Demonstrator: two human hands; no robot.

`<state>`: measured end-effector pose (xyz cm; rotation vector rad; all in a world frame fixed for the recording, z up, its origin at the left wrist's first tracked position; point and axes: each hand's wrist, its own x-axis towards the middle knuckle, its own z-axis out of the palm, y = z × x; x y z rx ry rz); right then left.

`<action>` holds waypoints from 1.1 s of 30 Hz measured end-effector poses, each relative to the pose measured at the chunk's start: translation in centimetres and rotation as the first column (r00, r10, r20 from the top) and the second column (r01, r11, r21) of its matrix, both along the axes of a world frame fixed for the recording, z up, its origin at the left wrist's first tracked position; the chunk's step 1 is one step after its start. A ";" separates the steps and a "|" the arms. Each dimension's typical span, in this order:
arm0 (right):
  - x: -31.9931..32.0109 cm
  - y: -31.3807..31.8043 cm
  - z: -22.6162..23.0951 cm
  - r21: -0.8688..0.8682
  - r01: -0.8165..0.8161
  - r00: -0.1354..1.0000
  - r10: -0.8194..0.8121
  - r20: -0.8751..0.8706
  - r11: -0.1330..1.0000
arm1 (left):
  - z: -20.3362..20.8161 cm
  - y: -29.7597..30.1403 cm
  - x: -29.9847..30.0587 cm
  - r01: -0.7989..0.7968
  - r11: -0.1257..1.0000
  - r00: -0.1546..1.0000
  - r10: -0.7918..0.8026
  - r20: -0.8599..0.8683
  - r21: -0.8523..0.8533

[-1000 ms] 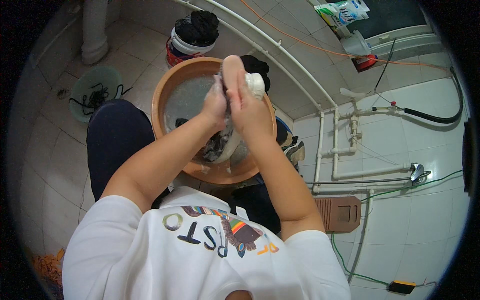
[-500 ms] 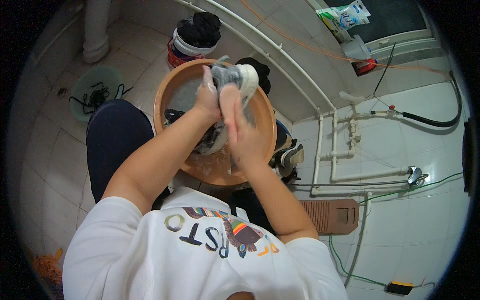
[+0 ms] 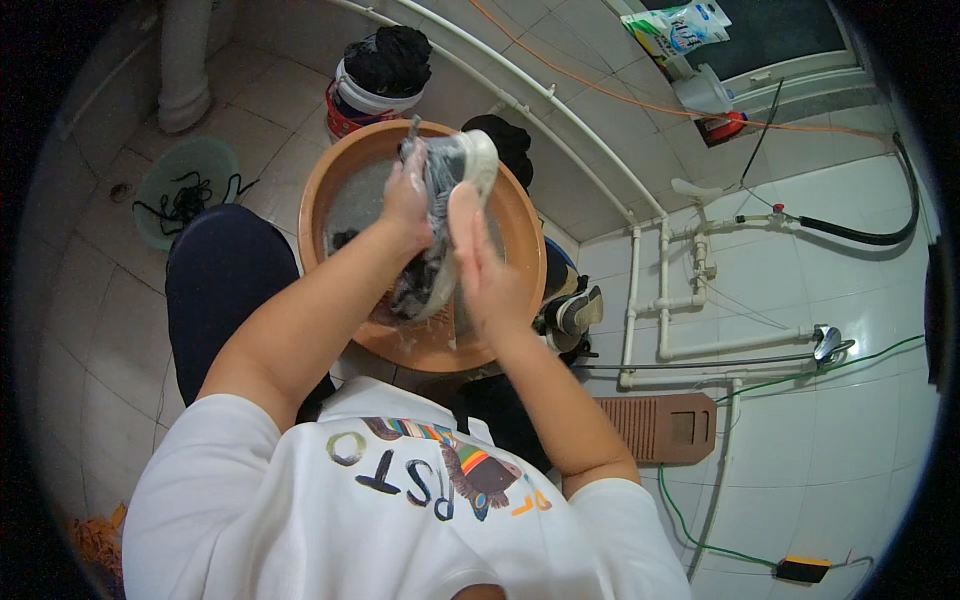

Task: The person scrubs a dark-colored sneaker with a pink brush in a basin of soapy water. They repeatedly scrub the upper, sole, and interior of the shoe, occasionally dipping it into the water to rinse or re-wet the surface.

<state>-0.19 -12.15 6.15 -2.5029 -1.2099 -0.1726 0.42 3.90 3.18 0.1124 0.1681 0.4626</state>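
My left hand (image 3: 405,208) is closed on a soapy dark shoe (image 3: 445,180) with a white sole, tilted above the basin. In my right hand (image 3: 487,283) is a pale pink scrubbing brush (image 3: 463,210), laid against the side of the shoe's sole. Its bristles are hidden and the hand is a little blurred. Below my hands stands a round orange basin (image 3: 312,205) with sudsy water and another dark, wet thing (image 3: 410,295) in it, whose kind I cannot make out.
A bucket (image 3: 375,97) with black cloth stands behind the basin. Dark laces lie in a pale green bowl (image 3: 150,210) at left. More shoes (image 3: 575,312) sit right of the basin, near a brown washboard (image 3: 665,430). White pipes (image 3: 640,300) run along the wall.
The brush and my right hand have shifted slightly along the shoe's sole. The shoe now stands a bit more upright and further left. Both hands keep their hold.
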 end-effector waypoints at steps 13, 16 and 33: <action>0.2 -1.4 -1.7 -0.100 -0.009 0.999 0.012 0.035 0.995 | -2.1 0.4 1.3 -0.064 0.998 0.998 0.064 -0.002 0.023; 1.3 1.8 2.0 -0.082 0.087 0.995 -0.083 0.051 0.993 | -2.1 0.5 0.7 0.021 0.999 0.998 -0.022 0.055 0.025; 6.6 2.1 0.5 0.423 0.037 0.998 -0.011 -0.063 0.906 | 1.2 -0.3 -1.5 0.148 0.989 0.984 -0.145 0.107 -0.016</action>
